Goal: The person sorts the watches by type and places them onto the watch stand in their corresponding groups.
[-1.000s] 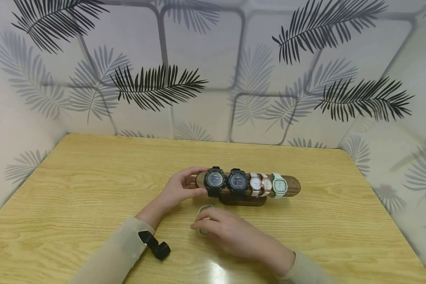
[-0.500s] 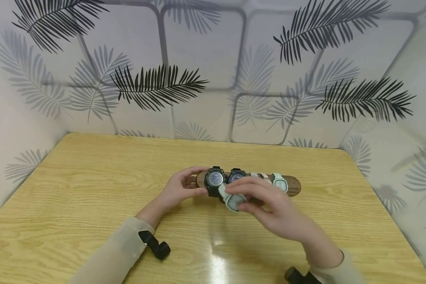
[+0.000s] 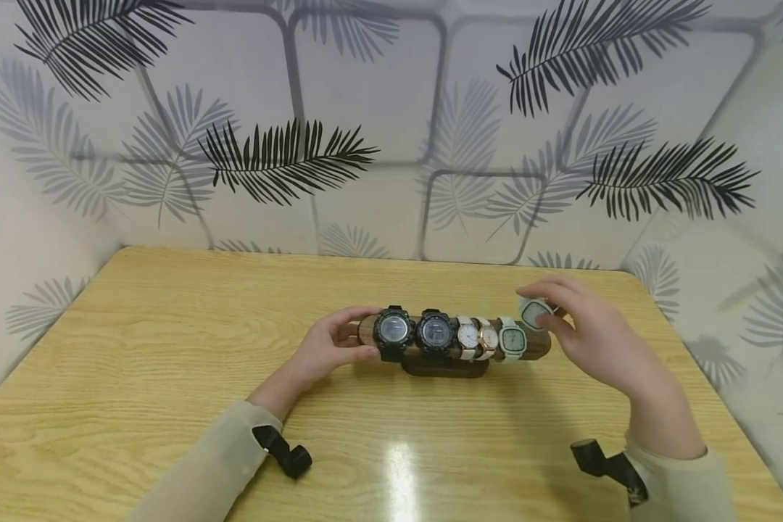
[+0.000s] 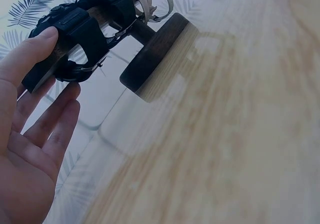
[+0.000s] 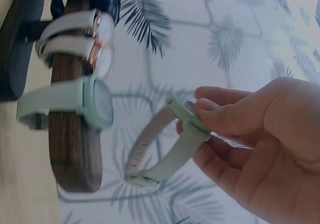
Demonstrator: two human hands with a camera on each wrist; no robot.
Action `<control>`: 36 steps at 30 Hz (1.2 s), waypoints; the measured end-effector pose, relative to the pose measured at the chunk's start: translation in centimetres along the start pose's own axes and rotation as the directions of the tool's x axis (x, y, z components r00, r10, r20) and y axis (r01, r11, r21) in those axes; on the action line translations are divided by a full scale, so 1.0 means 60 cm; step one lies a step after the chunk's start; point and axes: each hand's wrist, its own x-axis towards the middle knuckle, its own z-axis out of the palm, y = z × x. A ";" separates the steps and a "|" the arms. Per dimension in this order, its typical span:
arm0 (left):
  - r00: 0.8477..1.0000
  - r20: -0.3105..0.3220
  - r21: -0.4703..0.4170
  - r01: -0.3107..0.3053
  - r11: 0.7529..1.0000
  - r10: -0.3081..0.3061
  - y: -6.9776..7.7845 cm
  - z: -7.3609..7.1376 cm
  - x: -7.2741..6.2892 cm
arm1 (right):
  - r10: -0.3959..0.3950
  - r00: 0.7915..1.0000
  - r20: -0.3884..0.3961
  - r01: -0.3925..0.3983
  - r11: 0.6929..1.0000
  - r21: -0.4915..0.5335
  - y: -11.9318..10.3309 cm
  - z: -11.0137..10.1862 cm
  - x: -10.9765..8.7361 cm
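A dark wooden watch stand (image 3: 445,368) holds a row of watches on its bar. My left hand (image 3: 320,349) grips the bar's left end, thumb in front and fingers behind, beside a black digital watch (image 3: 394,330). My right hand (image 3: 597,337) pinches a mint-green square watch (image 3: 535,314) by its case, just above and behind the bar's right end. In the right wrist view this watch's buckled strap (image 5: 177,156) hangs as a loop, apart from the bar's bare end (image 5: 76,156). A matching green watch (image 3: 512,339) sits on the bar nearest that end.
A second black digital watch (image 3: 436,332) and two small pale-strapped watches, a white-faced one (image 3: 468,336) and a rose-gold one (image 3: 489,338), sit along the bar. The wooden table (image 3: 235,304) ends at a leaf-patterned backdrop (image 3: 378,217).
My right hand has lifted the green watch from the table in front of the stand and carried it right, across the row, to the bar's right end. My left hand has stayed in place.
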 end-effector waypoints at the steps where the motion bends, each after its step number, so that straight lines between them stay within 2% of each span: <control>1: 1.000 0.000 -0.002 0.000 1.000 0.000 0.000 0.000 0.000 | 0.036 0.999 0.030 -0.036 0.999 -0.001 0.007 -0.001 -0.002; 4: 1.000 0.001 -0.007 0.000 1.000 0.000 0.000 0.001 -0.001 | 0.124 0.985 0.118 -0.126 0.992 0.012 0.024 -0.003 -0.003; 6: 1.000 0.000 -0.007 -0.002 1.000 0.002 0.001 0.001 -0.001 | 0.152 0.976 0.158 -0.155 0.988 0.009 0.033 -0.002 -0.004; 17: 1.000 0.001 -0.003 -0.003 1.000 0.003 0.000 0.001 -0.001 | 0.226 0.930 0.290 -0.237 0.971 0.005 0.061 0.002 -0.006; 31: 1.000 -0.001 -0.014 -0.002 1.000 0.002 -0.002 0.000 -0.001 | 0.295 0.877 0.380 -0.298 0.953 -0.055 0.067 -0.001 -0.014; 33: 1.000 -0.003 -0.014 -0.001 1.000 0.001 -0.002 0.000 -0.001 | 0.300 0.873 0.385 -0.298 0.952 -0.066 0.069 0.000 -0.014; 36: 1.000 -0.002 -0.011 0.002 1.000 -0.002 -0.003 0.000 0.000 | 0.284 0.878 0.386 -0.281 0.958 -0.065 0.071 0.001 -0.015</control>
